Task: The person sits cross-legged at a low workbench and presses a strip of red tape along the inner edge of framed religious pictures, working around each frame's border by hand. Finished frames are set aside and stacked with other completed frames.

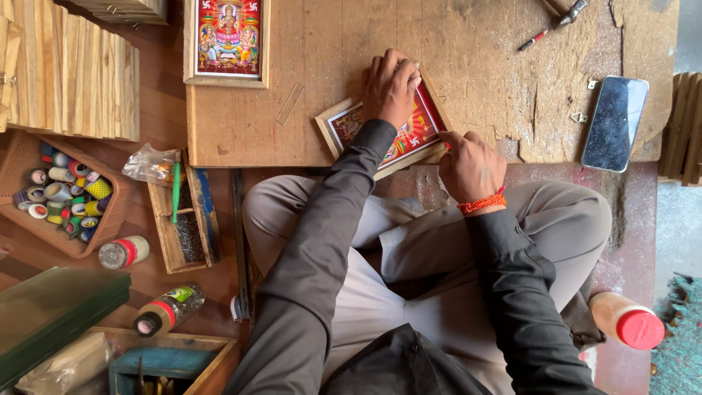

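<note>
At the near edge of the bench [307,124], the left hand [390,88] presses flat on the frame [409,135] to keep it from sliding. The right hand [472,164] pinches its lower corner to steady it.

Even, soft daylight fills the scene, moderately bright, with only faint shadows under the hands on the worn desk [497,66]. The phone [614,122] screen carries a pale, speckled sheen. Focus is sharp at centre; the frame edges bow slightly from wide-angle distortion.
</note>
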A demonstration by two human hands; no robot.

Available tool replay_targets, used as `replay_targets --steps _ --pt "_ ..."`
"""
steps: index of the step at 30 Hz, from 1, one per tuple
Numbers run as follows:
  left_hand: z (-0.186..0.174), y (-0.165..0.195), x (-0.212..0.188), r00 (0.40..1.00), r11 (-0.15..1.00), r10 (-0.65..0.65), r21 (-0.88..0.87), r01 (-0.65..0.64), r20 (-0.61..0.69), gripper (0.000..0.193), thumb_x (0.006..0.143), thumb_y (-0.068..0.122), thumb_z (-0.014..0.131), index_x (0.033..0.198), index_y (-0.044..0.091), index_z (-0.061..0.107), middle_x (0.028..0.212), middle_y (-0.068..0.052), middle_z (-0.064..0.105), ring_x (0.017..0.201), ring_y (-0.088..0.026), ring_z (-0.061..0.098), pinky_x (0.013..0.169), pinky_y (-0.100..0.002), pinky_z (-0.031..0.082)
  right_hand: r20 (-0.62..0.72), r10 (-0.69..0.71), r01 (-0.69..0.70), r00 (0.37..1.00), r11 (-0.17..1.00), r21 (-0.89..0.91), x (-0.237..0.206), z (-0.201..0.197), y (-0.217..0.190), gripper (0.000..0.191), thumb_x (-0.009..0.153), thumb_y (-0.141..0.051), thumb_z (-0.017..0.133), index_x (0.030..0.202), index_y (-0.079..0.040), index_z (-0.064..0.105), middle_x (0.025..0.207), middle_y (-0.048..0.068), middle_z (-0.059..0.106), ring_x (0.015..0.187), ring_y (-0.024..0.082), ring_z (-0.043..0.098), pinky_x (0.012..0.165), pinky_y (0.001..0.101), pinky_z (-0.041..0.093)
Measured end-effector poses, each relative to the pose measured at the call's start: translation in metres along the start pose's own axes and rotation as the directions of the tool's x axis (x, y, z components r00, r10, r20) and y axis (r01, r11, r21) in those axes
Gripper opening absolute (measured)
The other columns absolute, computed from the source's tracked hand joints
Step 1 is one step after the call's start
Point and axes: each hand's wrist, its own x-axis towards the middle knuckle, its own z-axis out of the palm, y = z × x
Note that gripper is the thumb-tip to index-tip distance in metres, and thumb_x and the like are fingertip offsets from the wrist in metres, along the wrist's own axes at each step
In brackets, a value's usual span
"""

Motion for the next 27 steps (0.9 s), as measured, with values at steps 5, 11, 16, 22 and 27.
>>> replay_targets --steps 5,11,16,22,27 --pt "0.001 -0.001 -0.003 1.0 0.998 0.001 0.059 -0.002 0.023 0.017 0.085 0.011 0.075 0.092 0.014 0.06 0.106 -0.001 0.054 0.101 -0.025 0.056 0.089 -0.046 0.045 0.016 -0.006 0.006 1.0 1.0 -0.005 -0.001 0.0 0.0 0.041 0.083 -0.015 0.064 0.12 -0.027 0.076 0.091 0.013 0.069 0.084 0.036 0.069 0.068 0.0487 0.053" --pt "0.006 -0.004 -0.005 1.0 0.998 0.014 0.068 -0.015 0.023 0.019 0.087 0.014 0.075 0.095 0.014 0.058 0.107 -0.001 0.053 0.102 -0.025 0.056 0.089 -0.047 0.047 0.013 -0.017 0.017 1.0 1.0 0.002 -0.003 0.0 0.002 0.041 0.084 -0.014 0.063 0.121 -0.027 0.074 0.091 0.012 0.069 0.084 0.035 0.069 0.068 0.0482 0.052" --pt "0.007 -0.001 -0.001 0.999 0.999 -0.011 0.044 0.01 0.035 0.02 0.085 0.016 0.076 0.09 0.016 0.057 0.104 -0.002 0.054 0.1 -0.024 0.057 0.087 -0.047 0.049 0.015 -0.03 0.03 0.999 0.999 0.015 -0.004 -0.003 0.005 0.041 0.083 -0.015 0.066 0.122 -0.026 0.072 0.091 0.013 0.068 0.084 0.035 0.069 0.068 0.0481 0.052" --pt "-0.005 -0.002 0.006 0.975 0.991 -0.133 -0.011 0.137 0.18 0.016 0.09 0.01 0.072 0.1 0.011 0.06 0.114 -0.006 0.059 0.11 -0.026 0.059 0.095 -0.045 0.051 -0.027 -0.012 0.015 1.0 0.993 0.121 -0.007 -0.006 0.004 0.053 0.086 -0.028 0.075 0.133 -0.016 0.055 0.097 0.014 0.07 0.087 0.037 0.069 0.068 0.0493 0.051" --pt "-0.028 0.009 -0.025 0.875 0.928 0.358 -0.018 -0.373 0.326 0.021 0.091 0.004 0.066 0.098 0.021 0.078 0.151 -0.011 0.047 0.141 -0.036 0.042 0.119 -0.052 0.035 -0.009 0.005 -0.004 1.0 0.998 0.063 -0.004 -0.003 0.006 0.059 0.083 -0.027 0.074 0.139 -0.021 0.055 0.097 0.014 0.07 0.088 0.036 0.07 0.07 0.0475 0.053"
